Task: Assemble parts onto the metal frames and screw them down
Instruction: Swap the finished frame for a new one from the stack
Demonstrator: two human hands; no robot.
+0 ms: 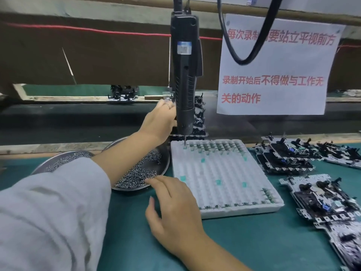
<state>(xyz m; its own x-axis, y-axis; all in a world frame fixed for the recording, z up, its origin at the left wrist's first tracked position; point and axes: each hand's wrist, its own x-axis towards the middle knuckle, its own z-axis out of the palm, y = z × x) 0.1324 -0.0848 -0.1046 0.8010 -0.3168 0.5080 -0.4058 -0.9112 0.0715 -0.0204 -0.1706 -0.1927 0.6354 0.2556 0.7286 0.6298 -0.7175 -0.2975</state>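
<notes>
A black electric screwdriver hangs from above, its bit just over the far left corner of a white compartment tray. My left hand reaches forward just left of and behind the screwdriver, toward a stack of dark metal frames. Its fingertips are hidden by the tool. My right hand lies palm down, straight fingers touching the small dark screws in a round metal dish. The thumb is held apart. More frames with fitted parts lie at the right.
A second metal dish with screws sits at the left, partly under my grey sleeve. More assembled frames lie at the back right on the green mat. A paper notice and a looped black cable hang ahead.
</notes>
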